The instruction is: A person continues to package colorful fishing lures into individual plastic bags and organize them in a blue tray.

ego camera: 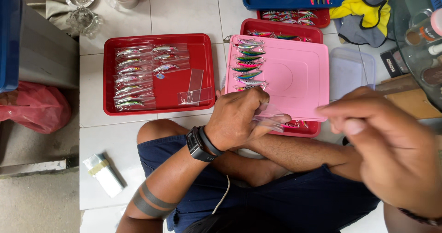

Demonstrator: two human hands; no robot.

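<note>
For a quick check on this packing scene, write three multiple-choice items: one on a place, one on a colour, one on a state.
1. Where do the unpacked fishing lures lie?
A. on the flat pink plastic lid
B. on the grey floor
C. on the person's lap

2. What colour is the shallow tray holding the lures bagged in clear sleeves?
A. blue
B. red
C. yellow

3. What is the left hand doing?
A. resting flat on the tiled floor
B. lying empty on a knee
C. holding a small clear plastic bag

Key: 1 A, the lures lie in a row along the lid's left side. 2 B, its rim and base are red. 3 C, the bag shows between the fingers.
</note>
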